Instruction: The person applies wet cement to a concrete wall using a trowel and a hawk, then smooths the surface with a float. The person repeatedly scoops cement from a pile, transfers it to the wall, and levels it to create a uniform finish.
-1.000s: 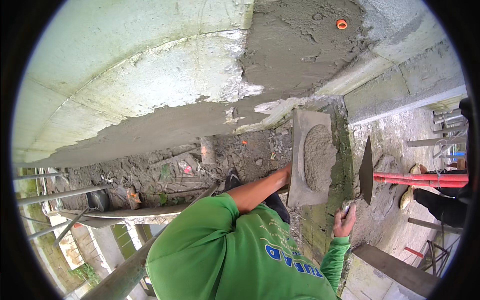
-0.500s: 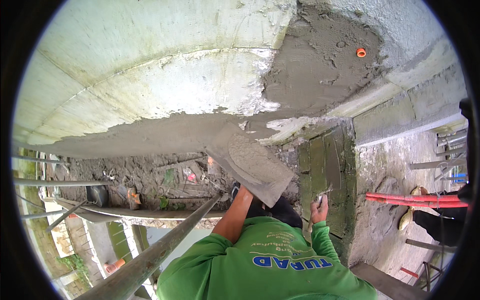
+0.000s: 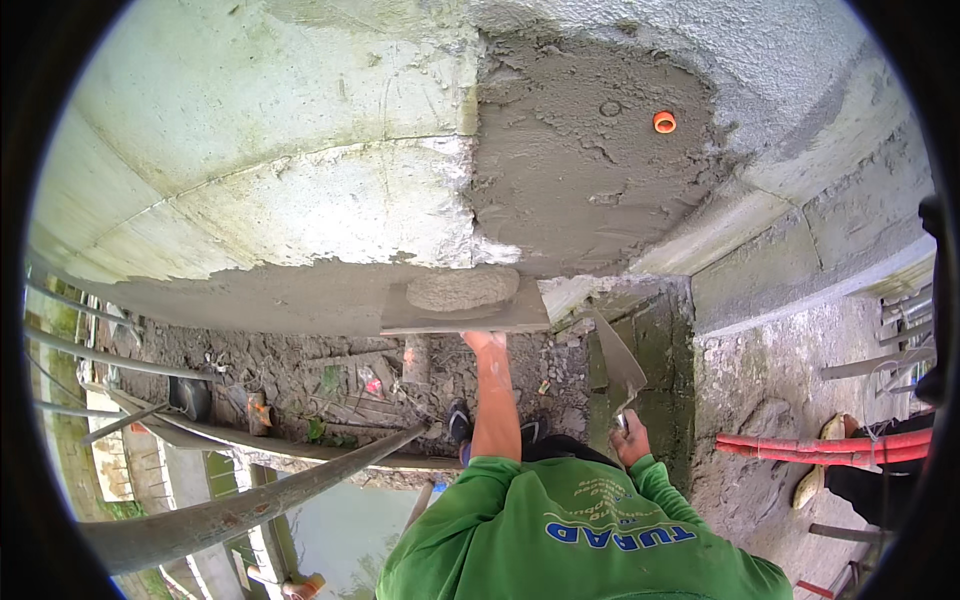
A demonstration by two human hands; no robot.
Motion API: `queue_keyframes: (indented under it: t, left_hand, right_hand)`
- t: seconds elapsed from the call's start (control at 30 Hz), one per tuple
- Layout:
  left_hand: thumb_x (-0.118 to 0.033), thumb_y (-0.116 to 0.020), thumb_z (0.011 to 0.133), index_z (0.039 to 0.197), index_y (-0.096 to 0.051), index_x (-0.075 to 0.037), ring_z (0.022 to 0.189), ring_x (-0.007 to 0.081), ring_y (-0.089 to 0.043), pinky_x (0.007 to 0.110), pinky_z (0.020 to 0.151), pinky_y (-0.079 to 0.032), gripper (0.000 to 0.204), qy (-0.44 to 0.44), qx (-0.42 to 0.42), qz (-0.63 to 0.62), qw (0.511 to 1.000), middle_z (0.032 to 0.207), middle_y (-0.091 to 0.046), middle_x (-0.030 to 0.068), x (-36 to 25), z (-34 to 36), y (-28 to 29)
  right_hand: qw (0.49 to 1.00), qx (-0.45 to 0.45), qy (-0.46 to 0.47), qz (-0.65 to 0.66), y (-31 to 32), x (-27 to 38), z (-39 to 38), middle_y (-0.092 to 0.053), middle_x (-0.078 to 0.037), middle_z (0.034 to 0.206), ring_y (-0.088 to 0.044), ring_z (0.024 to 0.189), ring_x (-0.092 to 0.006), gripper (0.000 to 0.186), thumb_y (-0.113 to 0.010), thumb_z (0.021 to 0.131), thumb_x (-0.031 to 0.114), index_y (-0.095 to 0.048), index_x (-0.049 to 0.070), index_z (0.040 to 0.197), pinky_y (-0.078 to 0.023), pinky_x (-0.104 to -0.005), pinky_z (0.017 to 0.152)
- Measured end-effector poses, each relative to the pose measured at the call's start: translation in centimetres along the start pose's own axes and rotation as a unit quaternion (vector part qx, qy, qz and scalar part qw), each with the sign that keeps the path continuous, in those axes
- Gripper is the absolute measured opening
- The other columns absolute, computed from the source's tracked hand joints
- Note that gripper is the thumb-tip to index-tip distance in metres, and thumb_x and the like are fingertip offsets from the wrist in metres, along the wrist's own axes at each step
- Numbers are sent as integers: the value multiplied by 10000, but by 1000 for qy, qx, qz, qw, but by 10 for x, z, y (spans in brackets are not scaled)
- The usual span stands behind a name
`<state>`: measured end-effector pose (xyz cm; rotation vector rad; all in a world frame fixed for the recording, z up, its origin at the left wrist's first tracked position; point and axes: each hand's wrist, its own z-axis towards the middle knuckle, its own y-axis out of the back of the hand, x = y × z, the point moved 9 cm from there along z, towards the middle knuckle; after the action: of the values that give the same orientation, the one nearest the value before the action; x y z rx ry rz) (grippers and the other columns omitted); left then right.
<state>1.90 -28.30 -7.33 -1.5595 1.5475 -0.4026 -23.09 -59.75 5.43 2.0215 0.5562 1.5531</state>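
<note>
Because soft-looking mortar [image 3: 463, 288] probably makes the board [image 3: 526, 308] heavy, central support suits it: left hand [image 3: 485, 341] beneath, finger closure hidden; right hand [image 3: 630, 441] curled round the trowel's [image 3: 621, 362] handle.

Looks down and forward from the left of two fisheye cameras worn on the person's head. Faces the wall [image 3: 330, 200] across the upper half of the frame, and steeply down on the rubble-strewn ground [image 3: 280, 350] left of centre. Sits close above the green shirt [image 3: 480, 545], large at the lower edge, and farther from the left grip [image 3: 485, 341] at centre and right grip [image 3: 630, 441] below and right of it. Bends straight edges toward a round black rim.
</note>
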Motion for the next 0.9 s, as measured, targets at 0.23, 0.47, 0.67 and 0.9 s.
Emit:
queue_keyframes:
  t: [0.23, 0.47, 0.67, 0.9]
  left_hand:
    - [96, -541, 827, 1314, -424, -152, 850, 229, -582, 412, 773, -532, 559, -61, 27, -29, 997, 1111, -554, 78, -39, -37, -72]
    - [129, -466, 806, 1029, -497, -70, 821, 189, -564, 496, 913, -525, 301, -124, 59, 45, 990, 954, -532, 54, -113, -185, -251]
    - [148, -486, 791, 1153, -491, 3, 949, 265, -605, 459, 938, -525, 390, -144, 255, 8, 956, 1062, -560, 74, -184, -260, -363]
    - [-386, -395, 994, 1373, -436, -75, 1262, 342, -451, 552, 1044, -392, 492, -144, 307, 27, 940, 1386, -466, 165, -251, -208, -273]
  right_hand:
    - [998, 16, 11, 61, 9, -19, 35, -398, -64, 647, -391, 585, -167, 216, -602, 754, 67, -484, 36, 932, -382, -330, 549]
    - [987, 6, -6, 158, -21, -76, 46, -331, 42, 666, -318, 586, -53, 206, -596, 797, 17, -495, 36, 975, -299, -246, 500]
    - [992, -16, 25, 124, -36, -92, 46, -478, -10, 666, -466, 571, -97, 399, -637, 769, 49, -521, -21, 1144, -419, -292, 513]
    - [994, 81, -30, 63, -52, -89, 50, -608, -151, 850, -579, 735, -268, 516, -675, 751, 126, -514, 11, 1227, -487, -378, 707]
